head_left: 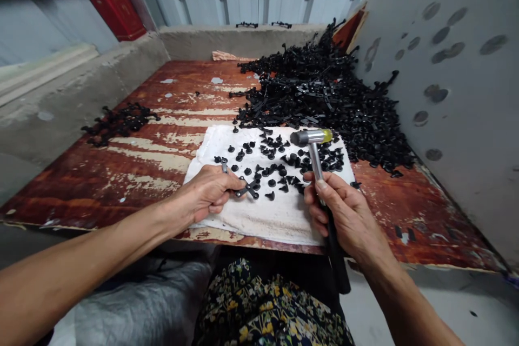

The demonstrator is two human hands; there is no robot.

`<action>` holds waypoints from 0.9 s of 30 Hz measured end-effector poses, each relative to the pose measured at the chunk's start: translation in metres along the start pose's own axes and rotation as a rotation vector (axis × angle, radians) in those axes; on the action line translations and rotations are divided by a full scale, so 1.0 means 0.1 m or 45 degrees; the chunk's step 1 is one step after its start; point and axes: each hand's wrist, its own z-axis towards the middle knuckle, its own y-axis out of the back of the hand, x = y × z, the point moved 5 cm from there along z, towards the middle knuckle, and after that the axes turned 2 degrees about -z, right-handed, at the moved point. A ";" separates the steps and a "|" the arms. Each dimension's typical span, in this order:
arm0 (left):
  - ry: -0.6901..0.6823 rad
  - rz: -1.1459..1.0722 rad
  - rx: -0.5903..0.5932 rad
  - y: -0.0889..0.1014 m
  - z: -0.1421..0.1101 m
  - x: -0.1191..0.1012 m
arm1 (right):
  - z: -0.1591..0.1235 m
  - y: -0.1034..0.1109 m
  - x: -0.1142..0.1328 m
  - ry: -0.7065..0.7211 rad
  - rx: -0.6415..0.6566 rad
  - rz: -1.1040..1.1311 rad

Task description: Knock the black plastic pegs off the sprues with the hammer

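Note:
My left hand (214, 189) is closed on a small black linkage piece (248, 189) with crossed arms, held low over the white cloth (287, 219). My right hand (338, 203) grips a mallet (315, 154) by its shaft, near the top of the black handle. The mallet's head is metal, with one dark face and one yellow face, and it is raised above the cloth. Many small black caps with stems (271, 183) lie scattered on the cloth between and beyond my hands. My left fingers partly hide the linkage piece.
A large heap of black linkage parts (316, 86) covers the back right of the worn red-brown board (162, 173). A smaller pile (121, 123) lies at left. A grey spotted panel (458, 92) rises on the right. Behind is a concrete ledge (194, 43) with a red box (117, 15).

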 end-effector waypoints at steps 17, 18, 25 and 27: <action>-0.040 0.202 0.064 0.02 0.09 -0.05 | -0.34 -0.20 0.30 0.808 0.290 -1.442; -0.027 0.211 0.072 0.02 0.09 -0.05 | -0.35 -0.21 0.31 0.839 0.288 -1.449; 0.023 0.216 0.109 0.01 0.08 -0.02 | -0.39 -0.23 0.27 0.912 0.323 -1.528; 0.012 0.215 0.114 0.02 0.11 0.01 | -0.38 -0.23 0.25 0.878 0.323 -1.501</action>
